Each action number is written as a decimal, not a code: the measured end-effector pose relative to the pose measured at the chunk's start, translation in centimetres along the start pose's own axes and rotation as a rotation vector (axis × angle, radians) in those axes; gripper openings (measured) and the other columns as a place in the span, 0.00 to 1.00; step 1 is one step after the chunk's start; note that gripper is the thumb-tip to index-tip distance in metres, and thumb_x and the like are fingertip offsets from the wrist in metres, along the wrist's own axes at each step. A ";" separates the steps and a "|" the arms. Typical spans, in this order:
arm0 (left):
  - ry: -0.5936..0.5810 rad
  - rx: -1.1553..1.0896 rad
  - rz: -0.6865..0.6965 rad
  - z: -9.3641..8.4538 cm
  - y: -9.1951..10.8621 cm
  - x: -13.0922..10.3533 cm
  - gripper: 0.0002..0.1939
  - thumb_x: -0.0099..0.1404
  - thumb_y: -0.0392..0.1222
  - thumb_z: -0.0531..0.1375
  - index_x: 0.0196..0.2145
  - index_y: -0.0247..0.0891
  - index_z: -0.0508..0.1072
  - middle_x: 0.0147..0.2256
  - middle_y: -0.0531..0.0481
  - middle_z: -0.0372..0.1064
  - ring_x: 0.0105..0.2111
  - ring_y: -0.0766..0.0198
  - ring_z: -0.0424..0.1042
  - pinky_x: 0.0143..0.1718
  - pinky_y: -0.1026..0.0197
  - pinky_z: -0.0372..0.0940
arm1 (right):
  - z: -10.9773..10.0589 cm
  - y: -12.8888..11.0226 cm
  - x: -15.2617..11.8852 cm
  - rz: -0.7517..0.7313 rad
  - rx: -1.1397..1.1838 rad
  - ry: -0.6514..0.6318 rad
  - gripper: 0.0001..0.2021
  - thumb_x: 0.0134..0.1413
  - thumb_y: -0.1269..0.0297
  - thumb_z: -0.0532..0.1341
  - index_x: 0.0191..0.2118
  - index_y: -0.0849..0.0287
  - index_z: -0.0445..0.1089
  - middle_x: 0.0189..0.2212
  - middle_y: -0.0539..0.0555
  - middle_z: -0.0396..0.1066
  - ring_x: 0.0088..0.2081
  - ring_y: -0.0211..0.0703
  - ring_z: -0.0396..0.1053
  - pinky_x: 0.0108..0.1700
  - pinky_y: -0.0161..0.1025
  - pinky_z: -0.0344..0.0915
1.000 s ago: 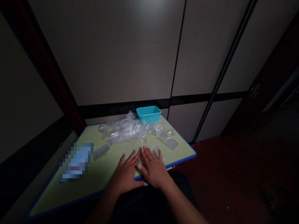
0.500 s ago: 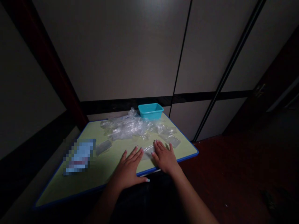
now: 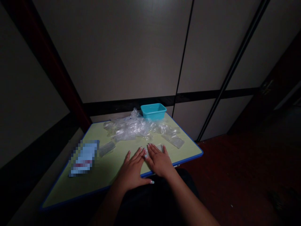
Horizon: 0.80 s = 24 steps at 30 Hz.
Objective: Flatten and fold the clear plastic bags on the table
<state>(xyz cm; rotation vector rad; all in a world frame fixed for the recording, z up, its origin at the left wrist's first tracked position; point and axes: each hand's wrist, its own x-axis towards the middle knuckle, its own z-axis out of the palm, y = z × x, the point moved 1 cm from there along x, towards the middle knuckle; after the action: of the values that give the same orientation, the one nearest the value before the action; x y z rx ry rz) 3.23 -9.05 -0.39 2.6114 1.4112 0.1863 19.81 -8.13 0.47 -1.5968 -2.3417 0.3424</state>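
My left hand (image 3: 133,168) lies spread at the table's front edge, its fingertips beside a clear plastic bag (image 3: 161,147). Flat on top of that bag rests my right hand (image 3: 160,160), fingers stretched out, covering most of it. The fingertips of both hands are close together. Further back, a heap of crumpled clear plastic bags (image 3: 131,127) spreads over the table. To the right, another clear bag (image 3: 176,141) lies flattened. On the left is a folded clear plastic piece (image 3: 107,148).
The yellow table (image 3: 110,171) has a blue rim. A turquoise plastic basin (image 3: 154,112) stands at its back edge, by the panelled wardrobe doors (image 3: 131,56). A blurred-out light blue packet (image 3: 86,157) lies at the left. Dark red floor (image 3: 218,169) shows at right.
My right hand has slid left across the bag toward my left hand, covering more of it. My left hand stays nearly in place. The whole view has shifted slightly.
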 end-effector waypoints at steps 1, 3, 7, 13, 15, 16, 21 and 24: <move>-0.003 -0.001 -0.001 0.0 0.0 0.0 0.55 0.48 0.65 0.64 0.66 0.41 0.48 0.67 0.41 0.40 0.67 0.48 0.37 0.64 0.38 0.26 | -0.1 0.3 0.0 0.019 -0.011 -0.004 0.31 0.66 0.47 0.36 0.67 0.58 0.47 0.66 0.57 0.46 0.67 0.45 0.42 0.65 0.60 0.27; -0.017 0.003 -0.006 -0.2 0.1 0.0 0.54 0.49 0.65 0.64 0.66 0.40 0.48 0.67 0.40 0.39 0.67 0.48 0.37 0.64 0.38 0.26 | -0.4 1.0 0.1 0.056 -0.038 -0.018 0.30 0.66 0.48 0.37 0.67 0.58 0.45 0.67 0.57 0.44 0.67 0.45 0.41 0.64 0.61 0.28; -0.025 0.014 -0.014 -0.3 0.2 0.0 0.56 0.49 0.66 0.63 0.67 0.39 0.44 0.67 0.40 0.37 0.67 0.48 0.36 0.64 0.38 0.26 | -0.9 2.3 0.1 0.108 -0.092 -0.040 0.30 0.66 0.49 0.38 0.68 0.58 0.42 0.67 0.56 0.42 0.68 0.46 0.39 0.64 0.63 0.30; -0.027 0.022 -0.015 -0.3 0.2 -0.1 0.56 0.50 0.67 0.61 0.67 0.40 0.43 0.67 0.41 0.37 0.67 0.48 0.37 0.64 0.39 0.26 | -1.0 3.3 0.0 0.150 -0.146 -0.052 0.32 0.65 0.48 0.37 0.68 0.60 0.40 0.68 0.56 0.37 0.68 0.46 0.37 0.64 0.61 0.32; -0.022 0.022 -0.008 -0.3 0.2 -0.1 0.56 0.50 0.67 0.61 0.67 0.40 0.43 0.67 0.41 0.38 0.67 0.48 0.36 0.64 0.39 0.27 | -0.9 3.5 0.1 0.160 -0.156 -0.052 0.32 0.65 0.48 0.37 0.68 0.61 0.40 0.68 0.57 0.37 0.68 0.46 0.37 0.65 0.59 0.34; -0.018 0.022 -0.005 -0.3 0.2 -0.1 0.56 0.50 0.68 0.61 0.67 0.40 0.43 0.67 0.42 0.38 0.67 0.48 0.36 0.64 0.39 0.27 | -0.9 3.5 0.1 0.161 -0.158 -0.051 0.32 0.65 0.48 0.37 0.68 0.61 0.40 0.68 0.57 0.37 0.68 0.46 0.37 0.65 0.59 0.34; -0.019 0.016 -0.001 -0.2 0.1 -0.2 0.56 0.51 0.67 0.61 0.67 0.39 0.43 0.67 0.42 0.38 0.67 0.49 0.36 0.64 0.39 0.27 | -0.6 3.5 0.2 0.160 -0.151 -0.043 0.32 0.65 0.48 0.38 0.68 0.62 0.40 0.68 0.58 0.38 0.68 0.47 0.38 0.65 0.59 0.33; -0.026 0.009 -0.005 -0.3 0.2 -0.2 0.56 0.51 0.68 0.61 0.67 0.39 0.43 0.67 0.43 0.37 0.67 0.50 0.35 0.64 0.40 0.26 | -0.7 3.6 0.1 0.154 -0.153 -0.032 0.32 0.65 0.49 0.38 0.68 0.62 0.40 0.68 0.58 0.39 0.68 0.47 0.38 0.65 0.61 0.30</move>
<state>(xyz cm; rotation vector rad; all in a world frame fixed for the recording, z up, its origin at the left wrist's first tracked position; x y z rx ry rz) 3.24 -9.27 -0.09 2.6081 1.4131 0.1455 23.12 -6.70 -0.11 -1.8628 -2.3235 0.2270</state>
